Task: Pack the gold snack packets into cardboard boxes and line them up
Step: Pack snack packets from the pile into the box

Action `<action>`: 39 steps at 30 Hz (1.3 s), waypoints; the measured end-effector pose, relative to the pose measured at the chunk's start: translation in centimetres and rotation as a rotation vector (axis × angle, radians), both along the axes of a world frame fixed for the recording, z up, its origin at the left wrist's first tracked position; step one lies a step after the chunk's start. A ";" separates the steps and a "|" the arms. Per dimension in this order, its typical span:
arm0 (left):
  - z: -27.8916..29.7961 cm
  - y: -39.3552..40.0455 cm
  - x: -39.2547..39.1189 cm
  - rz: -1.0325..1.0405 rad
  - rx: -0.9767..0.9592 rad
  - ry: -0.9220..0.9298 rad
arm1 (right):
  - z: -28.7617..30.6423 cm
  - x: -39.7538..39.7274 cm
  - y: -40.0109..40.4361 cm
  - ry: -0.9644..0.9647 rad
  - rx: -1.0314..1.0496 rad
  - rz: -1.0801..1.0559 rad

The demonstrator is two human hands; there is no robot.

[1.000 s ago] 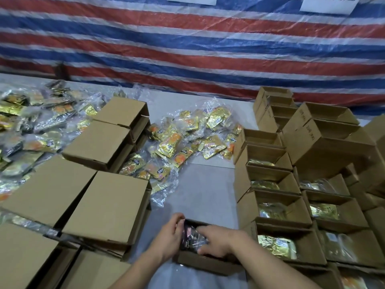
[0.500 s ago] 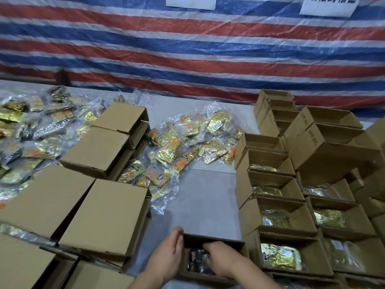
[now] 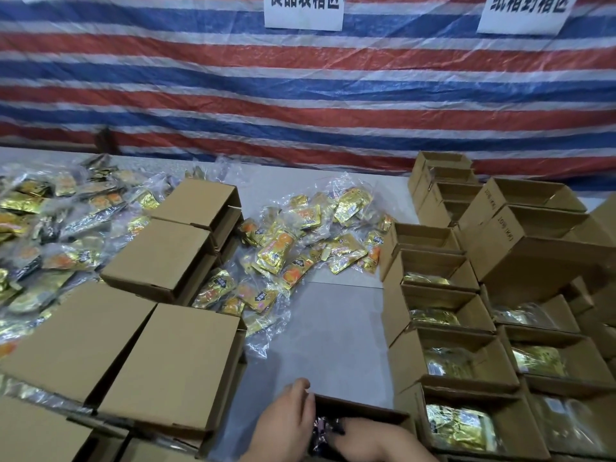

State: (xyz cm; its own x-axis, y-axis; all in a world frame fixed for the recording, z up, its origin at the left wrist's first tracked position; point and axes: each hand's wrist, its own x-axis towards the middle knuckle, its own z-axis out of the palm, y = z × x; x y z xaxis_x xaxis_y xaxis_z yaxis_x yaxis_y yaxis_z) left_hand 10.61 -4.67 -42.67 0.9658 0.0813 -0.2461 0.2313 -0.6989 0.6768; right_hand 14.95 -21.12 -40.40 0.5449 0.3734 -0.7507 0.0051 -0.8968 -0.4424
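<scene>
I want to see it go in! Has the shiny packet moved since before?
Yes. The packet has gone down, from the top of the box to below its rim, under the right hand.

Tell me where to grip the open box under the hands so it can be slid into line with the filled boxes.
Likely by its two side walls, from above. The open box stands upright with its mouth up; the left hand is at its left wall, the right hand inside on the packet. The filled boxes leave the right side tight.
</scene>
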 end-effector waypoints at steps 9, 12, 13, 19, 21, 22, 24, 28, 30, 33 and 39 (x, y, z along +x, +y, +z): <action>3.1 2.7 13.7 0.111 0.053 -0.116 | 6.6 6.5 -2.6 -0.103 0.367 -0.596; 3.4 4.6 20.3 0.103 0.168 -0.111 | 5.9 8.5 -2.5 -0.160 0.432 -0.783; 3.3 5.2 22.4 0.103 0.204 -0.095 | 5.6 8.9 -2.2 -0.153 0.455 -0.833; -0.3 8.9 32.3 0.152 0.435 0.047 | 4.0 10.0 -0.7 -0.138 0.470 -0.937; -2.1 9.6 34.4 0.151 0.453 0.100 | 3.5 10.2 -0.7 -0.142 0.433 -0.965; -2.8 9.7 35.3 0.138 0.469 0.129 | 3.3 10.3 -0.7 -0.150 0.420 -0.980; -4.0 9.8 36.6 0.118 0.506 0.170 | 2.6 10.4 -0.7 -0.178 0.401 -1.004; -5.4 9.6 37.6 0.149 0.601 0.141 | 1.4 10.8 -0.5 -0.198 0.415 -1.040; -5.1 9.8 37.4 0.165 0.572 0.166 | 1.2 10.8 -0.4 -0.187 0.418 -1.044; -3.1 10.4 36.4 0.177 0.496 0.208 | 1.8 10.7 0.1 -0.157 0.419 -1.028; 3.9 8.8 30.9 0.291 -0.160 0.085 | 4.8 12.2 1.5 -0.068 0.458 -0.956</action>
State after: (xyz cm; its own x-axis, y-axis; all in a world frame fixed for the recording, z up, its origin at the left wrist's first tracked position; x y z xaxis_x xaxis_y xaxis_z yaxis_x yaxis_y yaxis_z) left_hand 41.51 4.10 -38.75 0.8836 0.3041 -0.3561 0.4652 -0.4824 0.7422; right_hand 27.15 -19.64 -35.57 0.7973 0.0074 -0.6036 -0.5761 -0.2892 -0.7645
